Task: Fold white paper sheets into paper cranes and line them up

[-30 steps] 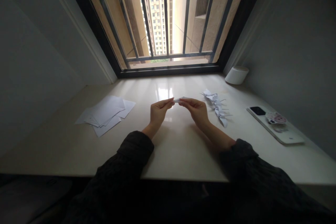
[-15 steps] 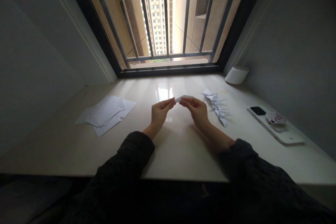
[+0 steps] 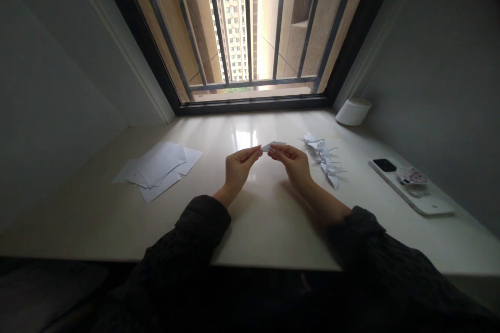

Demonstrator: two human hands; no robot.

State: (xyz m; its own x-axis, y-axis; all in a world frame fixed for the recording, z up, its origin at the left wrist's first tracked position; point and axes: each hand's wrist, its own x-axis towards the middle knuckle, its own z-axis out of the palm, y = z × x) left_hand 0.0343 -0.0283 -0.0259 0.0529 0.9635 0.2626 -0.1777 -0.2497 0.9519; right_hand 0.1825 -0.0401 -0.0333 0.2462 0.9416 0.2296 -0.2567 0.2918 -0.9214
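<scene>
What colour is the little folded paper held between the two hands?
White. The head view shows the folded paper pinched between the left hand and right hand.

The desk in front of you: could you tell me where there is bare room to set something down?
The desk is bare between the loose sheets and the left hand, and along the near edge. The right is crowded: folded paper figures, phone.

Sleeves: we wear dark, near-black knit sleeves with a fine ribbed texture.
Cuffs: ours end at the wrist, slightly bunched.
Left hand [image 3: 238,165]: bare, no rings or watch showing.
Right hand [image 3: 294,164]: bare likewise.
</scene>
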